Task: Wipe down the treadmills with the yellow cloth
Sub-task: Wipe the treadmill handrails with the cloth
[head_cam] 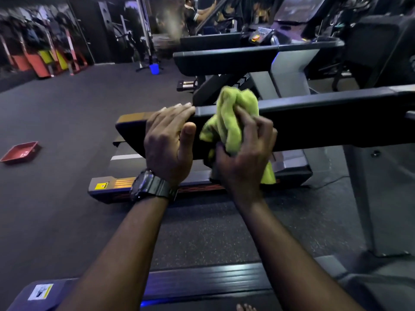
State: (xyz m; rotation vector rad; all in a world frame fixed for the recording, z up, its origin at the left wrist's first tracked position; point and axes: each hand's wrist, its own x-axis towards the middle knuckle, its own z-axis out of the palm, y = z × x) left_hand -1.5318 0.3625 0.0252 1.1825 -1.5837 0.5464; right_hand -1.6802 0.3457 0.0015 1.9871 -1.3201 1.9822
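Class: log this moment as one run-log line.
left hand: holds rail | right hand: presses cloth on rail | stage: wiping

The yellow cloth (233, 122) is a soft, yellow-green rag, bunched into crumpled folds. It lies against the near side of the treadmill handrail (314, 122), its top humped above the rail's upper edge and a loose tail hanging below the rail's underside. I hold it pinched in my right hand (244, 153). The handrail is a long, flat-sided black bar running across from left to right, its left end rounded off. Under it lies the treadmill deck (125, 162), dark with grey side strips and a small yellow sticker near the end.
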